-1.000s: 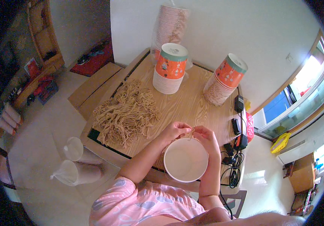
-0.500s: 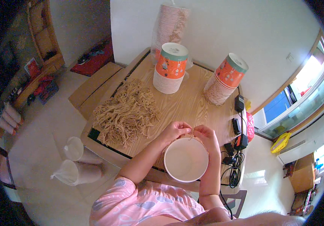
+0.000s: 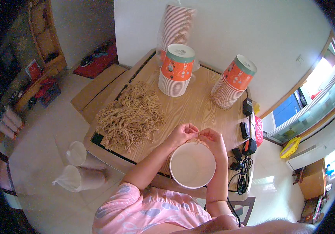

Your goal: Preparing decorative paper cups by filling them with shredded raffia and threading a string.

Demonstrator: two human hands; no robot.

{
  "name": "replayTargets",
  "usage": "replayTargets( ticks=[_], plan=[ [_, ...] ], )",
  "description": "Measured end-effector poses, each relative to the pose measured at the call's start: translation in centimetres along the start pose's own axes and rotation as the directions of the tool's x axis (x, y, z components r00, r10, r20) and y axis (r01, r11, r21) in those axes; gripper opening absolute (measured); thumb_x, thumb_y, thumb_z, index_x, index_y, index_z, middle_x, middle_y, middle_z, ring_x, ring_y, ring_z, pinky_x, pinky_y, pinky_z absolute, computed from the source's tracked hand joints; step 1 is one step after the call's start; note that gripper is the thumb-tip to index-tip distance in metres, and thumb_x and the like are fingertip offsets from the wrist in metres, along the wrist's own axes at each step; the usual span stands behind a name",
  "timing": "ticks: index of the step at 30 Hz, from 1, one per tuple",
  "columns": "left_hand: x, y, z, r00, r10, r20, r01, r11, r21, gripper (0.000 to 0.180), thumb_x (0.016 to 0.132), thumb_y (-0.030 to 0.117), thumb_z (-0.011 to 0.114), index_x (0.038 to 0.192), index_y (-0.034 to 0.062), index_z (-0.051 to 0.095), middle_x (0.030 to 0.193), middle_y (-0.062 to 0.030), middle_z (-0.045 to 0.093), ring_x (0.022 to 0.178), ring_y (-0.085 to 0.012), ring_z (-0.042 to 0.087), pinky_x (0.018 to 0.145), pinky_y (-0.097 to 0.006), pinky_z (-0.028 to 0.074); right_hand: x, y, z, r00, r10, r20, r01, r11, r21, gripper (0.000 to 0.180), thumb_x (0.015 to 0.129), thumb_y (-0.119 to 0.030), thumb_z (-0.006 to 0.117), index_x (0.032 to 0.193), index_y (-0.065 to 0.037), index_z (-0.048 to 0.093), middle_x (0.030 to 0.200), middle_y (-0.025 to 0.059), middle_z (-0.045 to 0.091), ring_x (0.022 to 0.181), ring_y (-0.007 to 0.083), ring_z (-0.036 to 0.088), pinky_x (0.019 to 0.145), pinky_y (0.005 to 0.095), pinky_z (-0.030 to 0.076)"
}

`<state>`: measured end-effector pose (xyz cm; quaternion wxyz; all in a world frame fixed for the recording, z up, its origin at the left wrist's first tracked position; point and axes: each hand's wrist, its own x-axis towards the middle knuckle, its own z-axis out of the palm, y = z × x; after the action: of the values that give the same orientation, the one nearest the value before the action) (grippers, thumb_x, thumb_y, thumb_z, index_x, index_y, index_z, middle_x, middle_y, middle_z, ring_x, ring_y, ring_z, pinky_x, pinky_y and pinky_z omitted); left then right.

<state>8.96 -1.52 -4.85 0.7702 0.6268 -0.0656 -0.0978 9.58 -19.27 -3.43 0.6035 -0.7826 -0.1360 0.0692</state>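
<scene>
A white-lined paper bucket (image 3: 193, 167) is held mouth toward me between my forearms at the near table edge. Just past its far rim, both hands meet with pinched fingers. My left hand (image 3: 183, 135) and my right hand (image 3: 213, 140) are closed on a thin tan string (image 3: 198, 141), whose short end hangs by the rim. A tangled heap of similar tan strings (image 3: 130, 117) lies on the table to the left of the hands. Upside-down stacks of orange and green paper buckets stand beyond, one in the middle (image 3: 176, 70) and one at the right (image 3: 233, 82).
A taller bagged stack of striped buckets (image 3: 177, 27) stands against the wall. Black adapters and coiled cables (image 3: 243, 173) line the table's right edge. Bagged bucket stacks (image 3: 82, 178) lie on the floor at left, and a cardboard box (image 3: 99, 91) sits beside the wooden table (image 3: 191, 113).
My left fingers have lifted slightly and spread a little while staying at the string. My right fingers have shifted slightly. The bucket and the stacks have stayed in place.
</scene>
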Motion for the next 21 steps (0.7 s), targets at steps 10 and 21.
replayTargets(
  ticks=[10, 21],
  plan=[
    [0.9, -2.2, -0.2, 0.992, 0.123, 0.001, -0.123, 0.990, 0.075, 0.007, 0.079, 0.008, 0.066, 0.082, 0.0024, 0.063, 0.073, -0.0016, 0.063, 0.064, -0.0062, 0.056, 0.059, -0.022, 0.046, -0.1, -0.1, 0.1, 1.000, 0.028, -0.014, -0.028, 0.999, -0.021, 0.006, 0.078, -0.005, 0.064, 0.081, 0.000, 0.061, 0.077, 0.0031, 0.063, 0.072, 0.0099, 0.058, 0.065, 0.0237, 0.047],
    [0.2, -0.8, 0.0, 0.998, 0.055, -0.025, -0.054, 0.998, 0.044, 0.005, 0.080, 0.005, 0.061, 0.084, 0.0013, 0.059, 0.074, -0.0016, 0.062, 0.068, -0.0063, 0.058, 0.061, -0.022, 0.047, -0.4, -1.8, 0.6, 0.999, 0.020, -0.031, -0.017, 0.995, 0.098, 0.005, 0.080, -0.002, 0.059, 0.084, 0.001, 0.059, 0.077, 0.0049, 0.063, 0.072, 0.0100, 0.057, 0.067, 0.0224, 0.045]
  ],
)
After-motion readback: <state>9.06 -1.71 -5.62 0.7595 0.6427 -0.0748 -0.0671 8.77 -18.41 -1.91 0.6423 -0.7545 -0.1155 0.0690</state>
